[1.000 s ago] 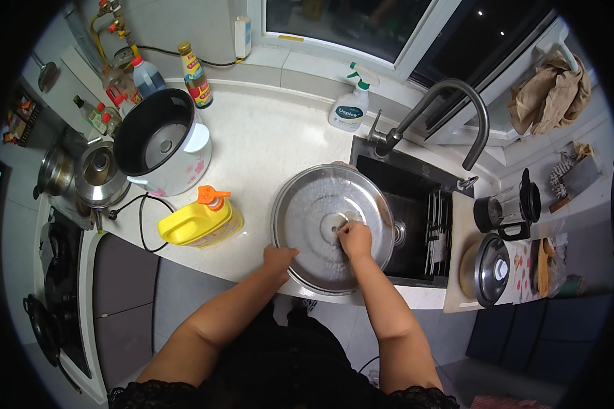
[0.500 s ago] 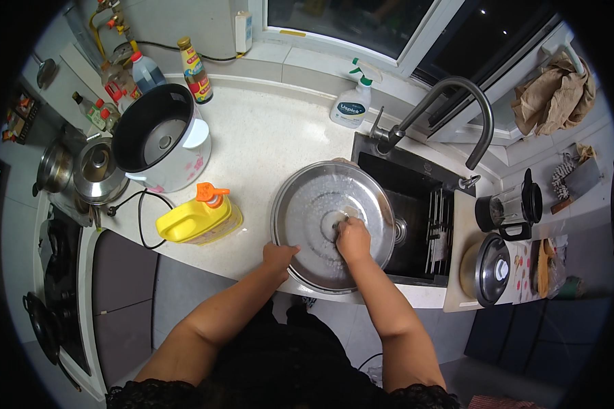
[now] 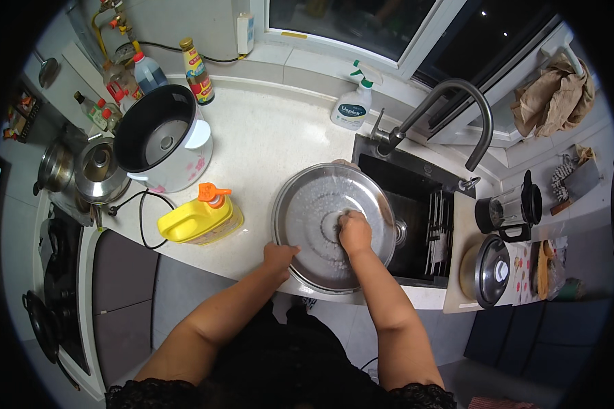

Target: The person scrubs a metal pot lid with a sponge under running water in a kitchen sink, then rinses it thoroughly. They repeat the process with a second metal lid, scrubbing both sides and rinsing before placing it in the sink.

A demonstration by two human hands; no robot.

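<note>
The left hand is pinching the near-left rim of the metal dish, which is lying across the tabletop and overlapping the sink. The right hand is bunching its fingers near the middle; whether they are gripping anything, I cannot tell. Uneven pressing or a loosening left grip could be tipping it sinkward.

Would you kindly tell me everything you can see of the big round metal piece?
The big round metal piece looks like silvery steel, shallow, with a rim and concentric rings. Whitish spots, perhaps droplets or suds, dot its face. It lies at the front of the pale counter, its right side overlapping the sink in view. The left hand holds its near-left rim; the right hand is curled at its centre.
</note>
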